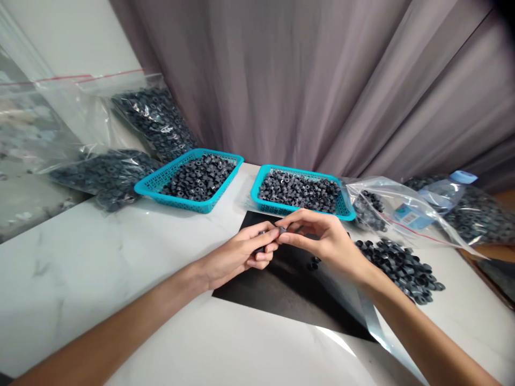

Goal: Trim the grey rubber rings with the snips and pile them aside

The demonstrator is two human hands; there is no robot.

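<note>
My left hand (pixel 241 254) and my right hand (pixel 322 236) meet over a black mat (pixel 281 295) on the white marble table (pixel 100 257). Both pinch small dark grey ring-shaped parts (pixel 280 230) between their fingertips, the fingers closed and touching. Just right of my right wrist lies a loose heap of the same rings (pixel 402 265). A couple of stray rings (pixel 314 262) sit on the mat under my right hand.
Two turquoise baskets (pixel 161 185) (pixel 257 187) full of rings stand behind the mat. Clear zip bags of rings (pixel 120 171) lie at the left and right (pixel 402 214). A plastic bottle (pixel 450 190) lies at the far right. A grey curtain hangs behind.
</note>
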